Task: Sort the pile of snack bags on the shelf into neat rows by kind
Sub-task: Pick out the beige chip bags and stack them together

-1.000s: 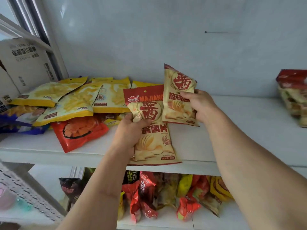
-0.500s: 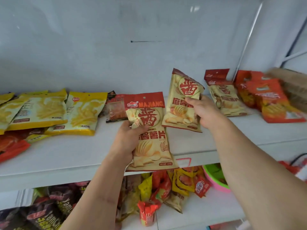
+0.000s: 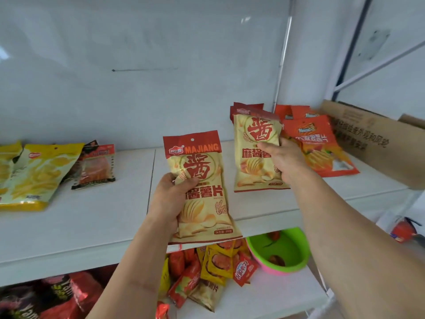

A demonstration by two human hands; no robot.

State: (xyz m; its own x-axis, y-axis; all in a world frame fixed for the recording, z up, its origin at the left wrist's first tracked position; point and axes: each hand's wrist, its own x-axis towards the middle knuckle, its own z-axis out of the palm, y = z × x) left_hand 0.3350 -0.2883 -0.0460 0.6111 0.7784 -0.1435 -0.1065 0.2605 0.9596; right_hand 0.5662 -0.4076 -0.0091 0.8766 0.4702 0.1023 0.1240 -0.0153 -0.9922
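Note:
My left hand (image 3: 169, 199) grips a beige and red MAJIANG chip bag (image 3: 202, 180) upright above the front edge of the white shelf (image 3: 103, 217). A second bag of the same kind (image 3: 255, 155) is held by my right hand (image 3: 284, 162) over the shelf's right part, just in front of more beige and red bags (image 3: 243, 109) at the back. Orange chip bags (image 3: 322, 148) lie in a row right of those. Yellow chip bags (image 3: 34, 176) lie at the far left, with a small red clear-windowed packet (image 3: 96, 166) beside them.
A cardboard box (image 3: 372, 139) stands at the shelf's right end. The lower shelf holds mixed small snack packets (image 3: 216, 265), dark bags (image 3: 46, 295) at left and a green and pink bowl (image 3: 282, 252). A white wall backs the shelf.
The view has swung right along the shelf. Both hands carried their bags rightward, and the right hand's bag now hangs in front of the matching bags at the back.

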